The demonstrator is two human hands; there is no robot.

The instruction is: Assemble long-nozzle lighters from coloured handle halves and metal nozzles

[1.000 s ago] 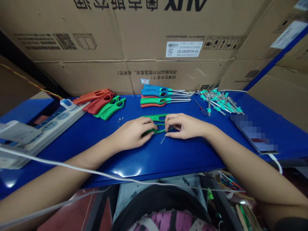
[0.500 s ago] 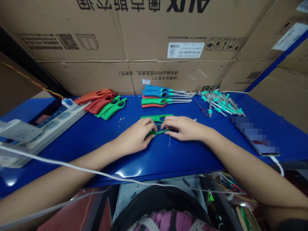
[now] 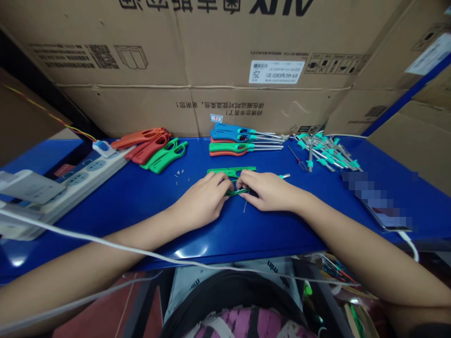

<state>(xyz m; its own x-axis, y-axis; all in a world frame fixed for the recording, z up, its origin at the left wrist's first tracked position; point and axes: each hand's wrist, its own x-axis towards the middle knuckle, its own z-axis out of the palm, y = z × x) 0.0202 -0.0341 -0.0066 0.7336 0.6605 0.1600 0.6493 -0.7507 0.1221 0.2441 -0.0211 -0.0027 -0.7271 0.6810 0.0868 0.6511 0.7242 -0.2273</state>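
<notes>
My left hand (image 3: 207,196) and my right hand (image 3: 265,189) face each other at the middle of the blue table. Both have their fingers closed on a green lighter casing half (image 3: 241,191), which they largely cover. Just behind them lies another green casing half (image 3: 230,171). The silvery tip of a metal tube (image 3: 286,176) with a teal part shows past my right hand. A thin, clear strip (image 3: 244,205) hangs or lies below the right fingertips; I cannot tell which. Small metal screws or pins (image 3: 180,172) are scattered left of the hands.
Assembled long lighters (image 3: 230,136) lie behind the hands. Orange casings (image 3: 144,141) and green casings (image 3: 164,157) sit left, beside a power strip (image 3: 79,180). To the right are teal-ended metal tubes (image 3: 326,152), a screwdriver (image 3: 299,159) and a charging phone (image 3: 378,204). A cardboard sheet (image 3: 197,56) stands behind.
The view has shifted slightly. My right hand has turned a little, and more of the metal tube now shows beyond it. Both hands keep hold of the green casing half.
</notes>
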